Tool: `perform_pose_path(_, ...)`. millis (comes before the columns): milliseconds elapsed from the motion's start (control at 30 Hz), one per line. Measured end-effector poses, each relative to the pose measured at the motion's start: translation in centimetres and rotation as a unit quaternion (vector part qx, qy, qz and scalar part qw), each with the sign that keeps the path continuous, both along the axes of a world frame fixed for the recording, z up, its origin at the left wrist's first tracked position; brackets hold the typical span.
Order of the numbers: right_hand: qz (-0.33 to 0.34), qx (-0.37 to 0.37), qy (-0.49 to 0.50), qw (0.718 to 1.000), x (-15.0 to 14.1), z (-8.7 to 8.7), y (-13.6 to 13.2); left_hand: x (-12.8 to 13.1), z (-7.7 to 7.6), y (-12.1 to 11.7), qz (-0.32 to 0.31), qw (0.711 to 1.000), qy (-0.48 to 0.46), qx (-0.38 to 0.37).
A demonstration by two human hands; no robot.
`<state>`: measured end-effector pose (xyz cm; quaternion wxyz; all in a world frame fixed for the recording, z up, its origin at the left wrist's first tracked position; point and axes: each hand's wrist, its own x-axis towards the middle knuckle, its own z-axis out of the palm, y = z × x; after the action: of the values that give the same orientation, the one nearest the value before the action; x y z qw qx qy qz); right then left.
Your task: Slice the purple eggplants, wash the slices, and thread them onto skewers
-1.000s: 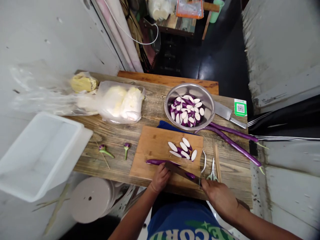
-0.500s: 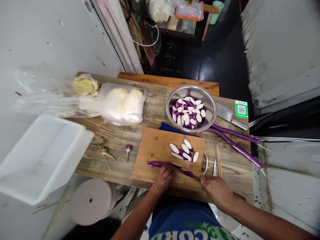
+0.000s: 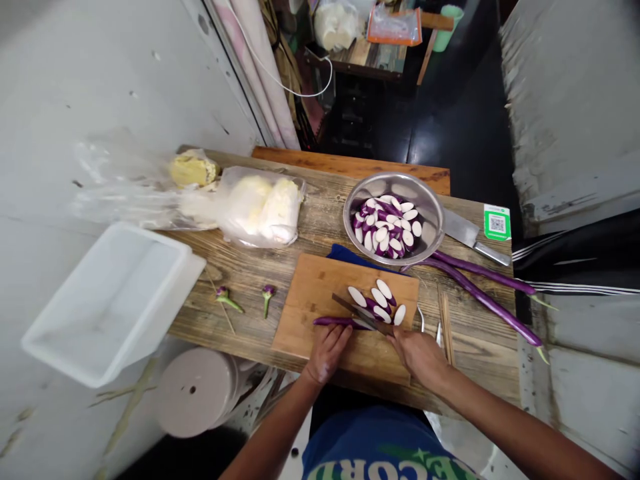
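Note:
On the wooden cutting board [image 3: 310, 293] lies a length of purple eggplant [image 3: 326, 321], held down by the closed fingers of my left hand [image 3: 327, 350]. My right hand [image 3: 420, 353] grips the handle of a knife [image 3: 357, 311], whose blade slants up and left over the board, touching or close to the cut slices. Several oval eggplant slices [image 3: 384, 289], white-faced with purple skin, lie beyond the blade. A steel bowl [image 3: 434, 247] behind the board holds many more slices. Two long whole eggplants [image 3: 480, 301] rest to the right.
A cleaver [image 3: 463, 228] lies right of the bowl, and thin sticks [image 3: 447, 327] lie beside partly hidden scissors. Two eggplant stem ends [image 3: 268, 300] sit left of the board. Bagged vegetables [image 3: 260, 207] are behind, a white plastic bin [image 3: 115, 300] at left, a stool [image 3: 193, 393] below.
My right hand and the knife have moved away from my body, from the near side of the eggplant to its far side beside the slices. My left hand still holds the eggplant. The view has shifted slightly.

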<state>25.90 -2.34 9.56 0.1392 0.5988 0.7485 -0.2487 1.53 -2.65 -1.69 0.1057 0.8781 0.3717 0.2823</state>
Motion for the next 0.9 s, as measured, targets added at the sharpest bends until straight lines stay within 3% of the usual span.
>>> perform_pose_path(133, 0.021, 0.017, 0.005, 1.000, 0.2, -0.6, -0.4, 0.5, -0.4, 0.1, 0.033, 0.999, 0.010, 0.001)
perform_pose_path(267, 0.019, -0.002, -0.006, 1.000, 1.5, -0.9, -1.2, 0.5, -0.2, 0.4, 0.011, 1.000, -0.006, 0.008)
perform_pose_path(400, -0.001, -0.006, 0.007, 1.000, 2.8, -0.2, -2.1, 0.6, -0.1, 0.5, -0.005, 0.999, -0.028, 0.018)
perform_pose_path(900, 0.079, 0.090, -0.016, 0.993, 2.7, 1.9, -3.8, 1.7, 0.6, 1.5, -0.005, 0.998, -0.058, 0.032)
